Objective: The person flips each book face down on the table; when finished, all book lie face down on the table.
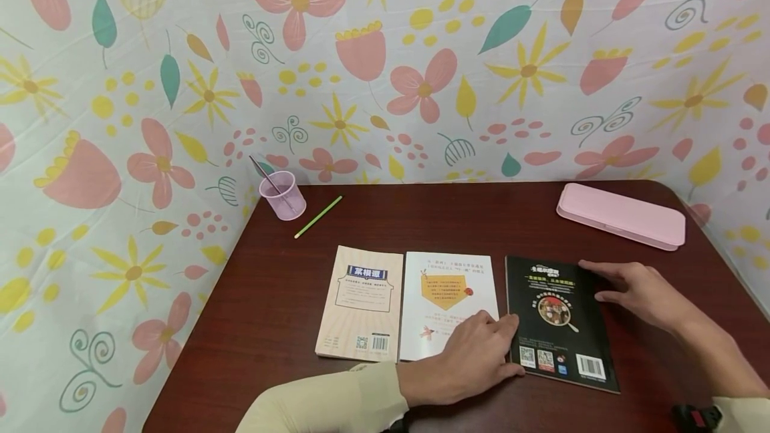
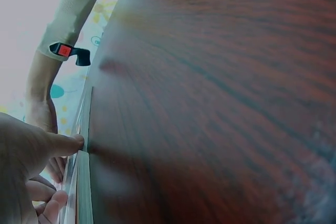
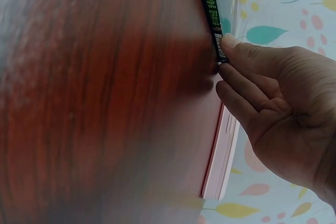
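Observation:
Three books lie face up in a row on the dark wooden table: a beige one (image 1: 363, 303), a white one (image 1: 448, 299) and a black one (image 1: 556, 323). Reaching across the lower right corner of the white book, my left hand (image 1: 466, 359) touches the black book's left edge with its fingers, its thumb near the lower left corner. My right hand (image 1: 646, 293) is at the black book's upper right, fingertips against the edge. The right wrist view shows the thumb (image 3: 252, 56) at the book's corner and long, nearly straight fingers below it.
A pink pencil case (image 1: 622, 216) lies at the table's back right. At the back left stands a lilac mesh cup (image 1: 284, 198) with a thin stick in it, and a green pencil (image 1: 319, 217) lies beside it. Flowered cloth (image 1: 421, 85) hangs behind the table.

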